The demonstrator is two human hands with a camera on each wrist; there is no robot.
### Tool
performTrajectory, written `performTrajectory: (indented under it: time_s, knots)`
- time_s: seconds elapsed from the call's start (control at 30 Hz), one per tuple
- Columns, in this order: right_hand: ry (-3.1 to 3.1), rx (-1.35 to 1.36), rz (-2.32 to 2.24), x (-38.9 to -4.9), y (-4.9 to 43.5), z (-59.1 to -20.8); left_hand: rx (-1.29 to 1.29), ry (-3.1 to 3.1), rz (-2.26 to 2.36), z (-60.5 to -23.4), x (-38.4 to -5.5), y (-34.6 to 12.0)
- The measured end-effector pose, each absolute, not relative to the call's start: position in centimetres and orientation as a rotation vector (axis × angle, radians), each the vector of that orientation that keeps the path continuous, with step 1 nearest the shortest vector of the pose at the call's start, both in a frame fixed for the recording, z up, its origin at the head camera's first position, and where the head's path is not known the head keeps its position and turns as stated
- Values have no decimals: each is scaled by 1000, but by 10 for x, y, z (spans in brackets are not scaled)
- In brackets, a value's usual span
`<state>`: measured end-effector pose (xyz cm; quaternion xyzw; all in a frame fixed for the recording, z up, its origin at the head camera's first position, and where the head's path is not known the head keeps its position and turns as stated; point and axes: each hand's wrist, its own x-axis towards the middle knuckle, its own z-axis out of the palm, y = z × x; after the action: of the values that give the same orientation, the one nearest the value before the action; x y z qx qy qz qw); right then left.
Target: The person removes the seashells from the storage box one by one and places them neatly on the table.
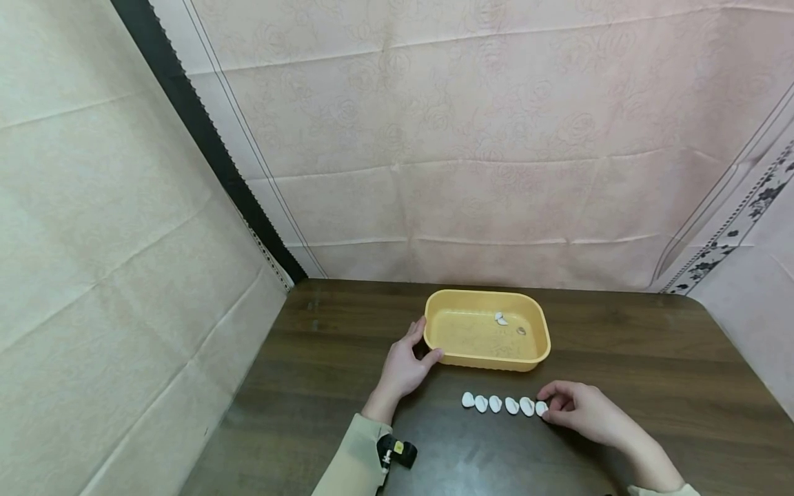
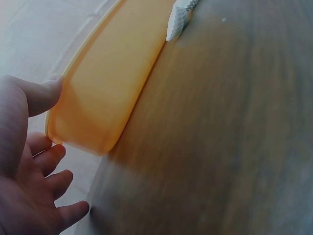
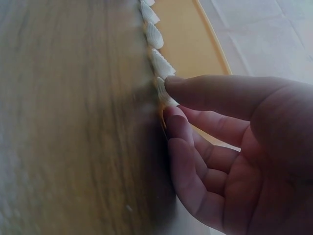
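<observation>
A row of several white seashells (image 1: 495, 404) lies on the table in front of a yellow plastic tub (image 1: 490, 363). At the row's right end, my right hand (image 1: 586, 413) pinches the last shell (image 1: 542, 408) between thumb and index finger. The right wrist view shows that ribbed shell (image 3: 165, 92) under the thumb tip, down at the table. My left hand (image 1: 403, 368) grips the tub's near left corner, its thumb on the front side and its fingers along the left side. In the left wrist view the tub wall (image 2: 105, 83) sits against the thumb.
Inside the tub lie a couple of white shell pieces (image 1: 500, 319) and a small brownish one (image 1: 521, 331). The dark wooden table (image 1: 322, 386) ends at a pale cloth backdrop (image 1: 484, 172). Another cloth (image 1: 124, 241) hangs along the left side.
</observation>
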<state>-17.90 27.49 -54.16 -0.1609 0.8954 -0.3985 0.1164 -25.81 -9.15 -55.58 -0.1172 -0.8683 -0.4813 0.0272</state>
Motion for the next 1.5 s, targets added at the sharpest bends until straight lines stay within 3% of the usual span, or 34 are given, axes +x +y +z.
performTrajectory:
  time_s: [0.77, 1.1, 1.5]
  knots:
    - [2610, -547, -1199, -179, 278, -535, -353, -2691, -1461, -552, -258, -93]
    - [2696, -502, -1224, -185, 284, -504, -350, -2695, -1463, -558, -259, -93]
    - [2694, -464, -1397, -214, 256, -476, -370, -2682, -1453, -556, -257, -92]
